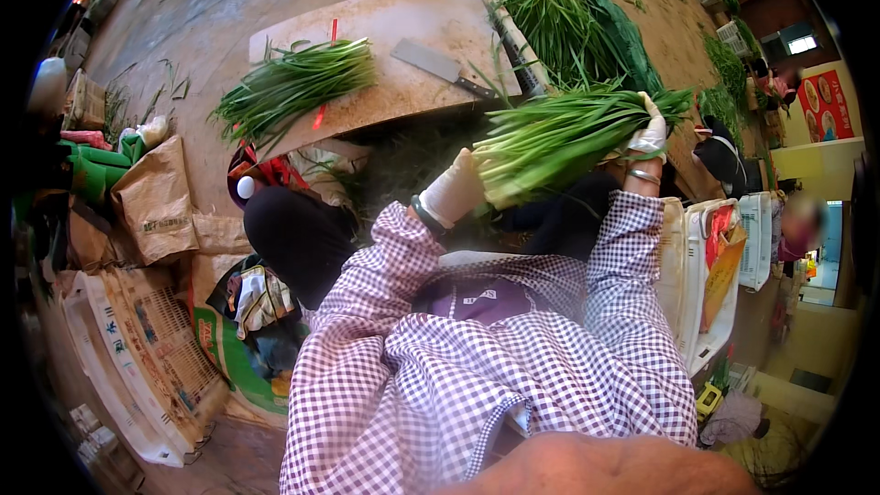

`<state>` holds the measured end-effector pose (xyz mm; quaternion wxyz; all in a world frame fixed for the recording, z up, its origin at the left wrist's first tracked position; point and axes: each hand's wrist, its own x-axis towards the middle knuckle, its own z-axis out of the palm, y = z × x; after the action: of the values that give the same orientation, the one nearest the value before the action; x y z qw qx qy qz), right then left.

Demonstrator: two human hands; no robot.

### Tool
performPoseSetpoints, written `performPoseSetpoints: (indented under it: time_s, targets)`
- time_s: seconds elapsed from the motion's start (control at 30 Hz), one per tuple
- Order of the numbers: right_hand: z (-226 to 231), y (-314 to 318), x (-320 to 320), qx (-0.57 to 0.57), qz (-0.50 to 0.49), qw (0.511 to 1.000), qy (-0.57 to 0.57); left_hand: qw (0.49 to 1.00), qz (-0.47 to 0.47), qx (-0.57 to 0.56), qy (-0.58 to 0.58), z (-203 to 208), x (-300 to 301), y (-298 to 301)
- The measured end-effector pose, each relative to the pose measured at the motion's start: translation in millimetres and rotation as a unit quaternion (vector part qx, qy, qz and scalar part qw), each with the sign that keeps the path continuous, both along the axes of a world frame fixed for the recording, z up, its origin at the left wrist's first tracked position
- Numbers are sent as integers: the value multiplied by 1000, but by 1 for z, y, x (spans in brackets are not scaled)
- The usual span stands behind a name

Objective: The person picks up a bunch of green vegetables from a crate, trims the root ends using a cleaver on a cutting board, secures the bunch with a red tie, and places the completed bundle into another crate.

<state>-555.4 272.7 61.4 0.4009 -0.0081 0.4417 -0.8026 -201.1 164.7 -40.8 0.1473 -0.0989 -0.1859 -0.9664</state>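
Note:
A large loose bunch of garlic chives lies sideways between my hands, above my knees. My right hand, in a pale glove, is closed round its leafy end. At the pale stem ends is my left hand, also gloved, its fingers partly hidden against the bunch. Another bunch of garlic chives rests on the left of the board, over a red strip. To its right a cleaver lies flat, its dark handle toward the board's right edge.
A pale basket full of chives, with green netting, stands beyond the board's right end. White crates are at lower left, and more crates at right. A woven sack slumps on the left.

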Motion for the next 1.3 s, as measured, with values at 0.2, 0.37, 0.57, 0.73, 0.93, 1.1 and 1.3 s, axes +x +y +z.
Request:
performPoseSetpoints:
  time_s: [0.2,0.37,0.57,0.73,0.93,1.1,1.3]
  targets:
    - [-21,-16,13,64,-117,991,4,930,120,-311,-157,13,-2,-12]
    - [-24,-4,4,5,-43,999,11,952,130,-211,-179,3,6,-6]
    - [-21,-10,6,28,-75,996,36,992,90,39,-80,10,4,-10]
    - [-9,-17,19,36,-69,997,25,987,6,31,-160,14,10,-20]
    - [-1,-18,24,16,-58,997,51,978,48,4,-203,21,13,-19]
    - [13,-3,4,11,-49,997,63,933,69,-153,-317,8,41,-36]
    - [8,8,-27,-20,-94,994,50,637,20,-552,-538,-62,60,-58]
